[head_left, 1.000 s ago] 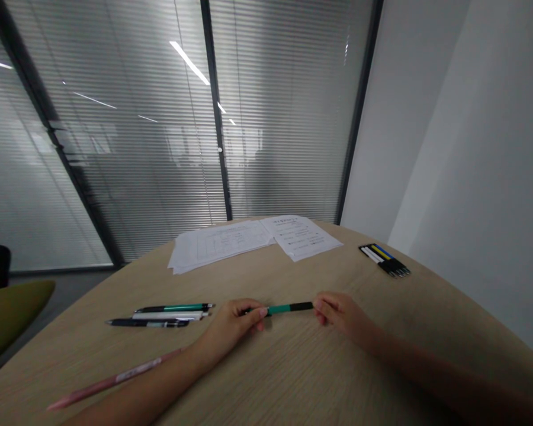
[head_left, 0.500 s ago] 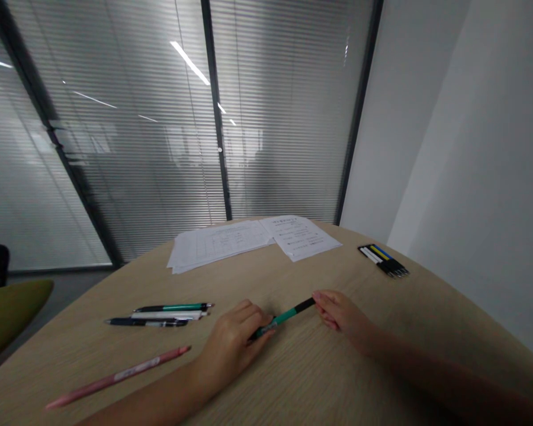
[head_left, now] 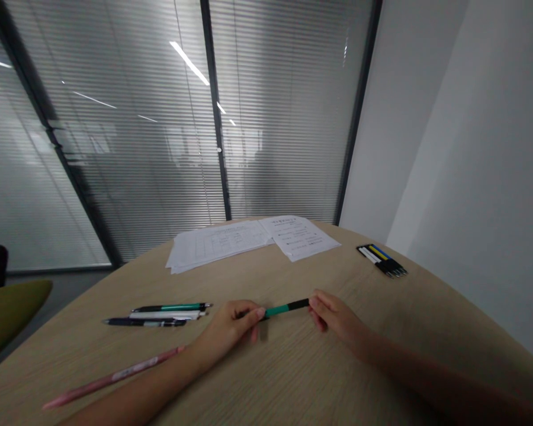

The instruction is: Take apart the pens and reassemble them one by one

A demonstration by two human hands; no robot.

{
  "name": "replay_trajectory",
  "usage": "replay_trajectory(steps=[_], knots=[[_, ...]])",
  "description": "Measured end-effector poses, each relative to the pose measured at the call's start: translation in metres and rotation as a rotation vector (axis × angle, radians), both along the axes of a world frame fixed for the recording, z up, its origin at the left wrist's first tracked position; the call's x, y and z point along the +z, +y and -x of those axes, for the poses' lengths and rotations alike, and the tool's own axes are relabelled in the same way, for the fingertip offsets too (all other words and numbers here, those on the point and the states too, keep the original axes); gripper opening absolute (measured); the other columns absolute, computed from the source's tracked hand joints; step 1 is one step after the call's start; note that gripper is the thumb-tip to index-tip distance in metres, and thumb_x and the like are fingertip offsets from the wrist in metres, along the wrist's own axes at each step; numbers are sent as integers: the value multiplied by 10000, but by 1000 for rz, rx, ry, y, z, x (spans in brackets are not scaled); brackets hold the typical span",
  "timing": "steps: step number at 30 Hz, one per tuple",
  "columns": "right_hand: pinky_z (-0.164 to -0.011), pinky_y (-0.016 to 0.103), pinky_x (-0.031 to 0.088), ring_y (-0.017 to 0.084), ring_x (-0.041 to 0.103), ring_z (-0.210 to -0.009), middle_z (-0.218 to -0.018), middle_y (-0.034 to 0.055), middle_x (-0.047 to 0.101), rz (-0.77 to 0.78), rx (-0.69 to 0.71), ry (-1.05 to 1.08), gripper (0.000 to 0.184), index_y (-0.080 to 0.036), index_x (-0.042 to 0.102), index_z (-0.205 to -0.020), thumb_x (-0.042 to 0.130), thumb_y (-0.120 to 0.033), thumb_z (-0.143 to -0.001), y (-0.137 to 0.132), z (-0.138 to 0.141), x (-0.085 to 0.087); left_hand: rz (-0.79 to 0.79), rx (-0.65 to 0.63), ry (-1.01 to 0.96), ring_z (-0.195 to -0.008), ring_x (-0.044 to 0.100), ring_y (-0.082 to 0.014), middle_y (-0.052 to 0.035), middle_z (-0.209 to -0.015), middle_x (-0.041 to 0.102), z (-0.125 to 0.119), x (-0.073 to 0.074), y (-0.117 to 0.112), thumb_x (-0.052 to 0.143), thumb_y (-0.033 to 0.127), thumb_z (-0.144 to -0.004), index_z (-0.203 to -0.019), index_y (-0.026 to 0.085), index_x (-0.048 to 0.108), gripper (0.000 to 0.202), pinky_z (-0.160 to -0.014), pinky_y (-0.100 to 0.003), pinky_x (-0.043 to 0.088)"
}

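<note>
A green-and-black mechanical pencil [head_left: 286, 308] lies nearly level above the wooden table [head_left: 293, 370], spanning the gap between my hands. My left hand [head_left: 231, 327] grips its green end, and the fingers hide that tip. My right hand [head_left: 333, 318] pinches the black end with its fingertips. Left of my left hand lie a green pen [head_left: 171, 307], a white pen [head_left: 164, 315] and a black pen [head_left: 144, 322], side by side. A pink pencil [head_left: 115, 376] lies below them, its upper end near my left forearm.
Papers [head_left: 217, 245] and a printed sheet [head_left: 299, 238] lie at the table's far edge. A bundle of black, white and yellow pens [head_left: 382, 261] sits far right. Behind stand a glass partition with blinds [head_left: 115, 148] and a green chair seat [head_left: 9, 310].
The pencil has swung from a slant to nearly level. Its green end has risen as my left hand shifted up and closed around it. My right hand stays at the black end.
</note>
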State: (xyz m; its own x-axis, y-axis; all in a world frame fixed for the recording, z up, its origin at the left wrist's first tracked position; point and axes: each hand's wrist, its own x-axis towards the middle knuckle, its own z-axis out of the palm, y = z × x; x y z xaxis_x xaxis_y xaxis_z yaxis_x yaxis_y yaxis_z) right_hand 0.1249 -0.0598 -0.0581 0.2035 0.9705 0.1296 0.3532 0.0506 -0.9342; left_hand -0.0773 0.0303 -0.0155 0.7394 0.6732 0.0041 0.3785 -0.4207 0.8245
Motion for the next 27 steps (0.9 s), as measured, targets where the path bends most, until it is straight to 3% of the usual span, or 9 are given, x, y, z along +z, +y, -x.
replay_trajectory(steps=[3,6,11,15,22,27], knots=[[-436,207,311,80,379,-432,-490,-48,403,2,8,29,379,-189,423,-603,393,-529,-770,3,-1,-2,152,-9,-28,-396,363,-79,50,-432,485,-2,-2,4,491,477,-695,-512,160,522,367,-423,-187,263],[-427,210,317,81,390,-419,-484,-37,418,35,-19,54,408,-182,438,-593,367,-540,-773,6,-2,-2,207,-1,-70,-417,388,-80,43,-475,525,-2,-4,6,520,467,-672,-586,155,556,325,-433,-184,275],[-395,212,227,75,303,-395,-454,-55,331,84,-117,-12,439,-192,387,-544,352,-573,-761,7,-6,-7,197,-3,-109,-461,437,-93,45,-494,540,-3,-3,2,549,423,-656,-630,162,584,264,-452,-187,300],[-399,212,220,76,285,-409,-468,-57,316,58,-105,-26,411,-198,362,-543,353,-539,-772,6,-7,-6,201,-7,-125,-474,456,-95,37,-513,558,-3,-5,5,547,434,-666,-625,161,581,278,-464,-189,321],[-383,190,248,74,343,-419,-524,-71,379,23,-71,110,301,-209,433,-762,507,-488,-674,5,-2,6,218,4,-136,-461,455,-93,31,-511,568,-4,-9,10,548,430,-674,-606,154,562,285,-469,-198,339],[-422,217,259,78,338,-409,-443,-48,354,99,-110,-57,441,-183,420,-528,321,-534,-776,5,-6,0,221,-4,-126,-462,447,-91,30,-508,572,-4,-6,5,555,403,-674,-634,149,581,258,-471,-200,326]])
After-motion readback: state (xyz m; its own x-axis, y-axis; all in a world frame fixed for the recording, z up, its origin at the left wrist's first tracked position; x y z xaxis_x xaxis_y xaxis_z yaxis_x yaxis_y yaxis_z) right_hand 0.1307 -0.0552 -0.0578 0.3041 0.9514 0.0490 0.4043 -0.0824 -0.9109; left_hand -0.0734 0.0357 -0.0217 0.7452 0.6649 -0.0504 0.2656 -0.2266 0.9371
